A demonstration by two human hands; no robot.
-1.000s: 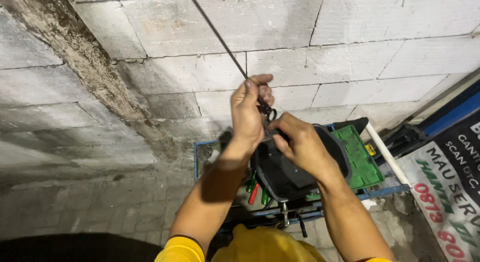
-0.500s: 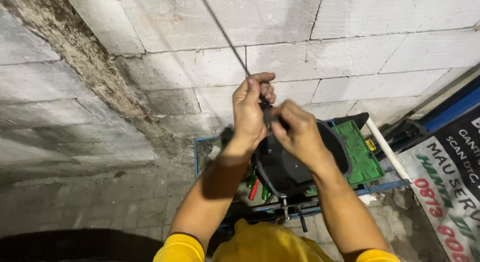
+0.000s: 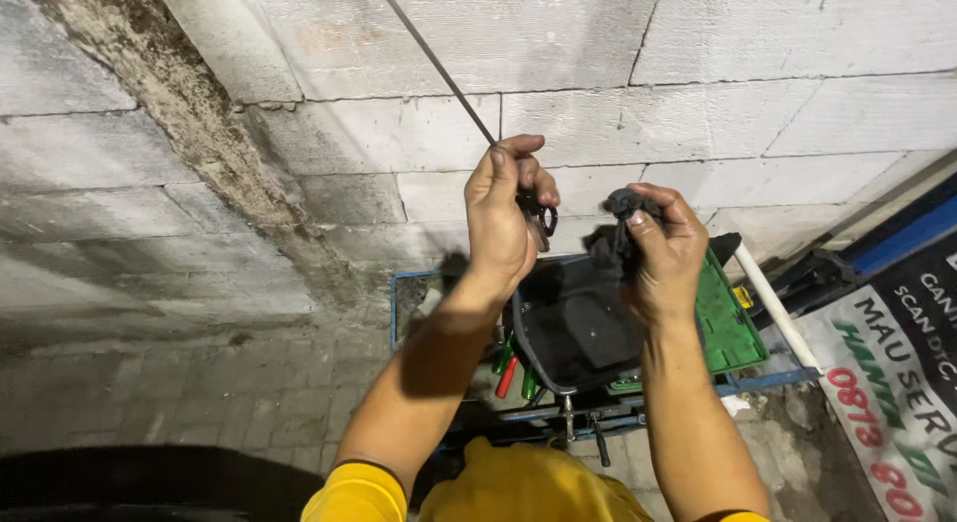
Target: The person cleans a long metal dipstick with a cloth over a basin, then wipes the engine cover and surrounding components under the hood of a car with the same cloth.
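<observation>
A thin dark rod [image 3: 434, 58] slants down from the upper wall into my left hand [image 3: 506, 213], which grips its lower end, where a small black hook-shaped clip [image 3: 543, 221] sticks out by my fingers. My right hand [image 3: 658, 245] is a short way to the right, closed on a small dark crumpled piece [image 3: 616, 218]. Both hands are raised in front of a grey block wall [image 3: 698, 93], above a black bucket [image 3: 573, 328].
Under the hands a blue-framed cart [image 3: 399, 288] carries the bucket, a green tray [image 3: 728, 323] and red and green tool handles [image 3: 510, 370]. A white pipe [image 3: 776, 308] and a printed banner [image 3: 892, 382] lie at the right. Paved floor lies at the lower left.
My hands, joined at the rod's end before, have come apart: the right hand has drawn away to the right with the dark piece, the left keeps the rod.
</observation>
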